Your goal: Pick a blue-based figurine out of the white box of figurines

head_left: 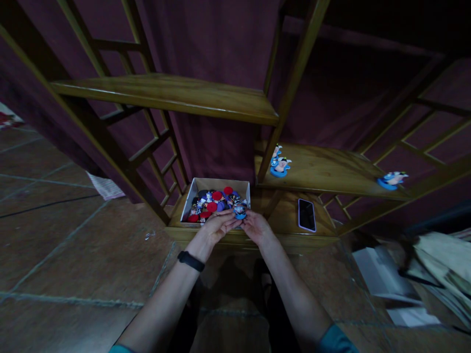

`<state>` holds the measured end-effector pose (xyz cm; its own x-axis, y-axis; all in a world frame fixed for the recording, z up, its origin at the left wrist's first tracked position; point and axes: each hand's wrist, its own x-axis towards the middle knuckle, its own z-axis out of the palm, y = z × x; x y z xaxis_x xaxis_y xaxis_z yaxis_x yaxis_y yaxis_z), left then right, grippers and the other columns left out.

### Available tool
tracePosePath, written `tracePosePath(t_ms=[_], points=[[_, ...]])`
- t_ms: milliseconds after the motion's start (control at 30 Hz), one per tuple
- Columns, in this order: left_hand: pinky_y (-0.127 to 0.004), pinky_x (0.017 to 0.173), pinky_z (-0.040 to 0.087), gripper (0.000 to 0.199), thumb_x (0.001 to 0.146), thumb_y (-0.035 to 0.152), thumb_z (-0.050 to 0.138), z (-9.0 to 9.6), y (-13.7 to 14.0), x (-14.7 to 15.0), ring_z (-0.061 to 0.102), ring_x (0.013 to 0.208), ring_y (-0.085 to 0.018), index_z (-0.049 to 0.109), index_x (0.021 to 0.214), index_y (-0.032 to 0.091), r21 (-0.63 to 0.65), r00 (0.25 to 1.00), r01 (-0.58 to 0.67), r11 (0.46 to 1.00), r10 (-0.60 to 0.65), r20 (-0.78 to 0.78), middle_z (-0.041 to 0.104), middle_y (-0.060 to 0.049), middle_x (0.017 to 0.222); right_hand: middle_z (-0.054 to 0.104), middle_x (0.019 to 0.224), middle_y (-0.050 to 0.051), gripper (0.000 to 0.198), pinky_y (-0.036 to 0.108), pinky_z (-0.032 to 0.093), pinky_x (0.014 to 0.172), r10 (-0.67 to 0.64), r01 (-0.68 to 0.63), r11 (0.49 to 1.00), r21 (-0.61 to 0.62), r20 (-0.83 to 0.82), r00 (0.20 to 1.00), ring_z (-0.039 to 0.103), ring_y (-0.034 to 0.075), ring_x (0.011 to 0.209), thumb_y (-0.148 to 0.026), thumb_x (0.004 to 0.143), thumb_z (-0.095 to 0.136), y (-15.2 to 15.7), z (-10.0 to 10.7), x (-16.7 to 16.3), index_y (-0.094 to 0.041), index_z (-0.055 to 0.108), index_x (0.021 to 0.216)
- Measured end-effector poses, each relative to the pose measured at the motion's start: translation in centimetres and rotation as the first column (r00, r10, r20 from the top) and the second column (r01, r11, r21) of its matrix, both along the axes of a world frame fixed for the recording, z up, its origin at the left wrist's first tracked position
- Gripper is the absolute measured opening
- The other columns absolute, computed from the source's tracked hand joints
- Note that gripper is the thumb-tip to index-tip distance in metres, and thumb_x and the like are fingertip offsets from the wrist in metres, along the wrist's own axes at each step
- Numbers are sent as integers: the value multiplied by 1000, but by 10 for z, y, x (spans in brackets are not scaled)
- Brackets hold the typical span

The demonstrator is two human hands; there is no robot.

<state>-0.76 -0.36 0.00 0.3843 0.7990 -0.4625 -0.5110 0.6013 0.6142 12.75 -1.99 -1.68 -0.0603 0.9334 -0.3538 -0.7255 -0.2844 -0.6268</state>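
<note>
Between my two hands, at the front edge of a white box, is a small blue-based figurine point(240, 212). My left hand point(220, 224) has its fingers closed on the figurine's left side, and my right hand point(256, 226) grips it from the right. Just beyond them the open box point(187, 201) holds several small figures with red, purple and dark round bases. Similar pig figurines with blue bases stand on the shelf to the right: one point(280, 167) near the post with another partly behind it, and one point(392, 180) at the far right end.
A phone point(306, 214) with a light purple edge lies on the lower shelf. Wooden uprights point(290, 93) and an upper shelf board point(169, 95) frame the space above my hands. White boxes point(384, 274) and a pale bag point(445, 260) rest on the tiled floor at right.
</note>
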Motion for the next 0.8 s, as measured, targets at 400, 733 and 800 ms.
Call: tracePosePath(t_ms=[400,733,800], points=[[-35,74,56,10,75,6,61,1,0,-3,68,75,-22,62,85,6,-70,1000,23,997,-24,-17,70,-15,76,70,83,4,14,22,49,67,83,-90,993,-72,-91,992,62,12,75,-13,77,53,-2,9,2,-15,65,84],[-34,74,55,12,75,5,59,1,1,-3,68,73,-21,61,87,6,-94,1000,25,995,-27,-16,70,-15,78,71,81,3,16,22,48,66,70,-76,994,-80,-83,994,62,12,73,-13,77,51,-7,17,1,-15,66,84],[-33,74,55,13,75,5,58,0,2,-3,68,73,-20,61,87,6,-94,1000,25,995,-26,-15,70,-15,78,71,83,2,16,21,48,66,72,-78,994,-75,-71,995,62,11,74,-13,76,52,-7,18,0,-16,66,85]])
